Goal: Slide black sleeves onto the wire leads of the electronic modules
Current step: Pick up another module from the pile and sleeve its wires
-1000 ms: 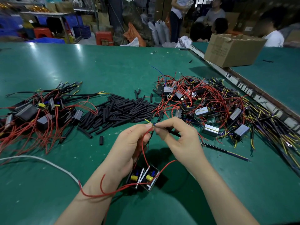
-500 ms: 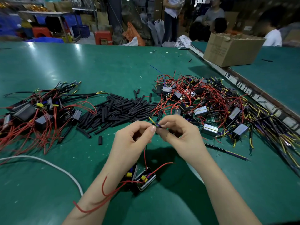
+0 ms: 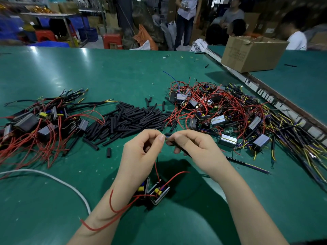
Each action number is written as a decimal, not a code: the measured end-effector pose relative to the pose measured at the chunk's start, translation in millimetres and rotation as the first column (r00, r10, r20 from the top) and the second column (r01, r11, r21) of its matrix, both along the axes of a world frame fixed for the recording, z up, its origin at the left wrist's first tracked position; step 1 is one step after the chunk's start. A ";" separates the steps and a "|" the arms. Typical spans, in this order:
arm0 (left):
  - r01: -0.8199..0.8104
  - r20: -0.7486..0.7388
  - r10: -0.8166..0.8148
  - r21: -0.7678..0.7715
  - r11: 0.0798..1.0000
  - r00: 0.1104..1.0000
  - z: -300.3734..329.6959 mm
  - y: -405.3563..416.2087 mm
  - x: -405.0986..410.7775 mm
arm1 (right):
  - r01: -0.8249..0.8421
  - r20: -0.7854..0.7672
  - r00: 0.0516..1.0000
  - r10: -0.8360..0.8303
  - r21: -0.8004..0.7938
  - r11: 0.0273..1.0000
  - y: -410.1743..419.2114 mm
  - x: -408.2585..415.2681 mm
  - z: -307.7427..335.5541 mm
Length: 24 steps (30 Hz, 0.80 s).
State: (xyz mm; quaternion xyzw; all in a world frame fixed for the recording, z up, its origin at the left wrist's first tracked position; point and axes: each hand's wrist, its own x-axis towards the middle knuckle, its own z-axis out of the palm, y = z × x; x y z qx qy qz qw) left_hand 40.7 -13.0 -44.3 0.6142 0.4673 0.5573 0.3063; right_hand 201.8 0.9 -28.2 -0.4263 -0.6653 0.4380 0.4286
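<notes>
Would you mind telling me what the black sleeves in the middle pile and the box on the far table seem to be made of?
The black sleeves look like matte plastic or rubber tubing: dull, hollow-ended, uniformly cut. The box looks like plain brown cardboard, with creased, torn-looking flaps and faint printing on its side.

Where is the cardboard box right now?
In the head view the cardboard box sits at the far right, on the neighbouring green table beyond the divider strip, behind the tangle of unsleeved modules.

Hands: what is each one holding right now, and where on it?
Left hand pinches the wire lead near its tip. Right hand pinches a black sleeve at its front end, at the lead's tip.
</notes>
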 end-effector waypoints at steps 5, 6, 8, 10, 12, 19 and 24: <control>-0.028 -0.074 0.030 0.026 0.999 0.997 -2.9 -0.5 1.7 | 0.058 0.016 0.998 -0.057 -0.082 0.995 -0.2 -1.6 1.0; -0.026 -0.085 0.029 0.028 0.999 0.996 -3.1 -0.4 1.7 | 0.062 0.033 0.998 -0.059 -0.081 0.995 -0.3 -1.2 1.1; -0.031 -0.089 0.033 0.026 0.999 0.996 -3.8 -0.1 1.4 | 0.041 0.046 0.998 -0.038 -0.087 0.995 -0.8 0.2 2.3; -0.032 -0.072 0.033 0.017 0.999 0.997 -4.3 -0.2 1.3 | 0.005 0.070 0.998 0.002 -0.099 0.995 -1.0 2.0 2.3; -0.021 -0.067 0.022 0.019 1.000 0.998 -3.2 -0.7 1.8 | -0.029 0.101 0.994 0.040 -0.111 0.993 -1.7 3.4 2.8; -0.003 0.024 0.004 -0.037 0.999 1.000 -2.2 0.3 3.6 | 0.055 0.084 0.995 -0.053 -0.020 0.998 -1.1 -0.2 -2.0; -0.025 0.184 0.048 -0.129 0.991 0.982 -3.2 7.0 5.4 | 0.118 0.192 0.969 -0.157 0.200 0.973 -3.7 -7.2 -3.7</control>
